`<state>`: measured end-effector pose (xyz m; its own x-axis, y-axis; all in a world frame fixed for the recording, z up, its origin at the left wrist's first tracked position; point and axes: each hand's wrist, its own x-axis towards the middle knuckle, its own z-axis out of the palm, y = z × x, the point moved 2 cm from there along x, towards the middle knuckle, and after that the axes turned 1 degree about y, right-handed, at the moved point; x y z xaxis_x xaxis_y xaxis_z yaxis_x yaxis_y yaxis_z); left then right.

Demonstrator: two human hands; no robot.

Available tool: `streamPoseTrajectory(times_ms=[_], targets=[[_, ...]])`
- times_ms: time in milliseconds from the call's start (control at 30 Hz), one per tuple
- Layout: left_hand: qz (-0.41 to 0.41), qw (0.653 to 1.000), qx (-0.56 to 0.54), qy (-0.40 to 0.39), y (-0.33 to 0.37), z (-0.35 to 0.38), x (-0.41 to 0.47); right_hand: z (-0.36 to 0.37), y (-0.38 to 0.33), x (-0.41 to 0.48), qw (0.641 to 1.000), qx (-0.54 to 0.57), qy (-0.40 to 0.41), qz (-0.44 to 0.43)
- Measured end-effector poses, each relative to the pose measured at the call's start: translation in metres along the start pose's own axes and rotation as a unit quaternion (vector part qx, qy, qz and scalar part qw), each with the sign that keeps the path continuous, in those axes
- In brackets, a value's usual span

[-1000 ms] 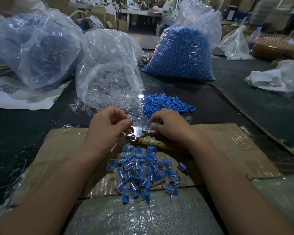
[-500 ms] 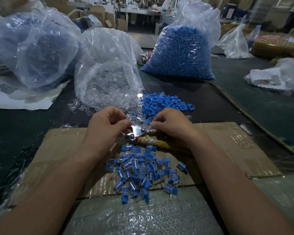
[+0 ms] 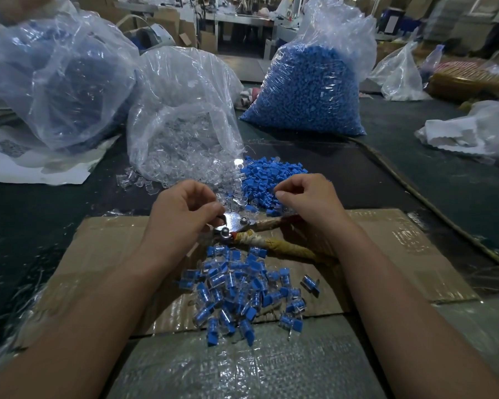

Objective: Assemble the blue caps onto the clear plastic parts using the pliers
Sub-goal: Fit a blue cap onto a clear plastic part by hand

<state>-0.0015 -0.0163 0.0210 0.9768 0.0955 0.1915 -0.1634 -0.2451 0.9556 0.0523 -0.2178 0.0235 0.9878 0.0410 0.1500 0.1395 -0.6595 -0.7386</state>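
Heap of capped parts point(image 3: 242, 289) done on cardboard point(image 3: 401, 254), with loose blue caps point(image 3: 265, 174) and clear plastic parts point(image 3: 185, 145) left; pliers point(image 3: 242, 228) lying flat, left hand point(image 3: 182, 214) curled at their head, right hand point(image 3: 308, 200) curled over caps, contents impossible to tell.

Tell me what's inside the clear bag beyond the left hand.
Clear plastic parts fill the bottom of the clear bag, spilling from its mouth onto the table. The left hand covers the spill's near edge; anything buried deeper is hidden.
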Motion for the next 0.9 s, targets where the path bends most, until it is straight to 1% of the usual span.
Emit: streamPoseTrajectory(times_ms=[100,200,267,333,567,667,767,900], targets=[[0.001,1.000,0.002,0.001,-0.001,0.000,0.000,0.003,-0.003,-0.001,0.999,-0.041,-0.027,-0.010],[0.002,1.000,0.005,-0.001,-0.001,0.000,0.000,0.010,-0.006,0.001,0.989,-0.129,-0.071,0.012],[0.001,1.000,0.005,-0.002,-0.001,0.000,0.000,0.012,-0.006,0.003,0.983,-0.162,-0.079,0.035],[0.002,1.000,0.005,-0.003,-0.001,0.000,0.000,0.014,-0.007,0.004,0.981,-0.171,-0.077,0.047],[0.000,1.000,-0.002,-0.003,-0.001,-0.001,0.000,0.015,-0.007,0.002,0.980,-0.178,-0.081,0.023],[-0.002,1.000,-0.005,-0.002,-0.002,-0.001,0.001,0.012,-0.006,0.002,0.982,-0.170,-0.074,0.034],[-0.001,1.000,-0.004,-0.006,-0.002,-0.001,0.001,0.011,-0.006,0.004,0.978,-0.187,-0.072,0.050],[-0.002,1.000,-0.010,-0.007,-0.002,-0.001,0.000,0.014,-0.006,0.004,0.973,-0.217,-0.060,0.046]])
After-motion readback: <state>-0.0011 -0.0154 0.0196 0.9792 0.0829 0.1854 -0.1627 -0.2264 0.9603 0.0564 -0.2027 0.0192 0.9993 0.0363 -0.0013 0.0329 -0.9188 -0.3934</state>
